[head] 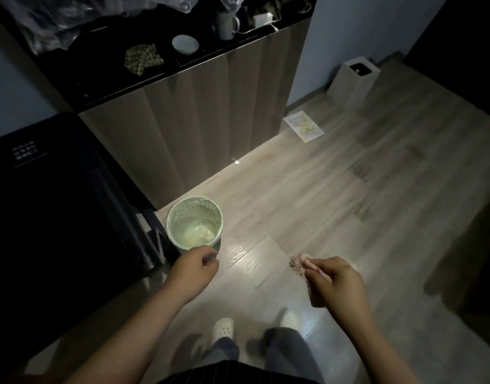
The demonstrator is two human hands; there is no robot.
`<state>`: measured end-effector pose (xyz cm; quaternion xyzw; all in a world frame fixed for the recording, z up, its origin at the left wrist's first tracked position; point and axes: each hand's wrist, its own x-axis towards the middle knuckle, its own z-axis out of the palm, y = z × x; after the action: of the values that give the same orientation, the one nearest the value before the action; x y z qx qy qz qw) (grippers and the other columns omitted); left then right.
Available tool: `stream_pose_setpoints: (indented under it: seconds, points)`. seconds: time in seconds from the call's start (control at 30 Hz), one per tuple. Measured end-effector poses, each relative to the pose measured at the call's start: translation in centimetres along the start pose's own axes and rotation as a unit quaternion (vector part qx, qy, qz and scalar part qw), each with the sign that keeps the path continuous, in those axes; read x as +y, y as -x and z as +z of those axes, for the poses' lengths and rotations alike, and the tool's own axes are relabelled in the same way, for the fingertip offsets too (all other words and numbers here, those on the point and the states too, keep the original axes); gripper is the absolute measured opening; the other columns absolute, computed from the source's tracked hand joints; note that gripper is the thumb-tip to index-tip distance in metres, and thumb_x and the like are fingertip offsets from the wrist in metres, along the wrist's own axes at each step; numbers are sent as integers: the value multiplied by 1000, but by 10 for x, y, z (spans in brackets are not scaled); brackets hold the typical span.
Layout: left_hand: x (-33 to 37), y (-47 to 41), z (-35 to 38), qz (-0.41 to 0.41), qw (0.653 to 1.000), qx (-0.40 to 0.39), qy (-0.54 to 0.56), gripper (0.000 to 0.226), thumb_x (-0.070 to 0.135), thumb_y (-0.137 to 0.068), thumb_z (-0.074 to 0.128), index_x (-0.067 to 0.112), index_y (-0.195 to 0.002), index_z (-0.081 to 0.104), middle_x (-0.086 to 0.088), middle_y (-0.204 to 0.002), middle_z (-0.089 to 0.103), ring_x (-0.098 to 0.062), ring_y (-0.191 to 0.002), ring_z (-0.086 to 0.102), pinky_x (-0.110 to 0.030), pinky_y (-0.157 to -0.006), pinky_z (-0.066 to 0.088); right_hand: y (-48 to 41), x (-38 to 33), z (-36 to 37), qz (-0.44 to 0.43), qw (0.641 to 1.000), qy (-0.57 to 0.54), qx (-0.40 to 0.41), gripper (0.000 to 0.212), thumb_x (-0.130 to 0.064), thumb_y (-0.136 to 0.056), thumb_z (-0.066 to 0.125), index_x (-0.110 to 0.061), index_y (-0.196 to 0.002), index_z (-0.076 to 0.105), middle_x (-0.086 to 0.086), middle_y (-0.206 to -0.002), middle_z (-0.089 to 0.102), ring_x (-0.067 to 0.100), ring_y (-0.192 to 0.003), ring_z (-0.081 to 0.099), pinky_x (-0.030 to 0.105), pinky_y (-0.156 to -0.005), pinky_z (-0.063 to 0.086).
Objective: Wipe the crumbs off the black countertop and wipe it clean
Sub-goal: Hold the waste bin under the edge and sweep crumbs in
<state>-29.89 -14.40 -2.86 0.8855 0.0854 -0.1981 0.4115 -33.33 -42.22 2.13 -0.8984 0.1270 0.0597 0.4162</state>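
Pink rag (302, 264) is gripped in the right hand (335, 282). Left hand (194, 268) is curled beside the green bin (194, 200), grip unclear. Pale scraps are seen inside. Far off, the black countertop (102, 76) is seen bearing bowl (185, 44) and mug (226, 24).

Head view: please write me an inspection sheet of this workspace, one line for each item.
Surface: black countertop, too dark to judge crumbs.
Job's things: pink cloth; green bin on the floor, scraps inside.
Clutter: checked cloth, bowl, mug and plastic bags on the countertop.
Grips: left hand curled near the bin rim, contents unclear; right hand holds the pink cloth.
Cables: white cable from a white adapter.
Surroundings: wooden floor, paper sheet, grey box by the wall.
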Motion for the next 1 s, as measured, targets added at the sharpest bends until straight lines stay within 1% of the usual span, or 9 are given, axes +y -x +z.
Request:
stream_pose_setpoints:
  seconds: [0.13,0.23,0.37,0.43,0.57,0.63,0.7,0.87,1.0]
  points:
    - [15,-30,15,-47,998,51,-2,14,17,-87,62,19,-100,68,9,-92,65,-6,-87,60,-18,-72,40,-80,13,-12,-29,997,-3,-66,20,-7,-82,71,-23,-91,78,-15,-75,62,-14,-75,57,0,-64,38]
    - [16,-41,34,-119,987,102,16,19,17,-87,62,17,-105,68,5,-95,64,-9,-86,60,-20,-73,40,-146,16,-17,-73,988,13,-137,21,-9,-83,70,-28,-82,77,-12,-71,61,-12,-76,57,2,-63,37]
    - [17,-48,68,-194,969,142,52,20,16,-87,61,15,-106,67,-2,-96,67,-16,-88,62,-23,-74,42,-221,20,-10,-126,963,55,-232,37,-9,-83,67,-39,-61,67,-8,-53,60,-6,-70,58,6,-59,37]
    - [22,-55,81,-219,964,146,39,21,18,-87,59,14,-106,67,-2,-96,66,-16,-88,60,-22,-75,40,-250,25,-2,-134,955,65,-257,33,-8,-82,67,-36,-65,70,-7,-54,61,-4,-69,58,6,-58,37]
    - [15,-88,102,-229,960,159,25,10,2,-76,68,11,-79,65,-1,-76,60,-21,-74,60,-12,-64,41,-293,38,29,-152,940,85,-293,21,-8,-83,68,-26,-76,75,-4,-60,59,-4,-73,57,6,-58,37]
    - [-1,-110,109,-267,949,158,60,9,9,-86,61,14,-91,66,2,-86,62,-20,-86,60,-18,-71,40,-310,50,55,-149,934,93,-312,20,-8,-83,67,-24,-74,75,0,-59,58,-1,-73,57,7,-58,37]
    - [-27,-138,120,-314,931,158,99,22,20,-92,55,15,-111,64,-1,-105,64,-16,-96,58,-23,-80,39,-327,63,88,-147,930,98,-322,21,-9,-84,66,-25,-74,75,-1,-63,59,-1,-71,58,7,-57,38]
    - [-101,-216,158,-387,892,175,154,23,23,-92,54,14,-112,62,-8,-109,63,-21,-91,54,-26,-75,39,-362,108,181,-155,923,90,-341,16,-16,-87,67,-26,-78,76,2,-68,59,0,-70,58,7,-58,37]
    - [-167,-269,194,-451,857,175,178,38,31,-92,53,12,-125,54,-10,-117,58,-26,-98,53,-26,-74,34,-386,156,259,-162,923,81,-340,13,-17,-86,69,-26,-92,77,-3,-78,59,2,-73,58,11,-64,38]
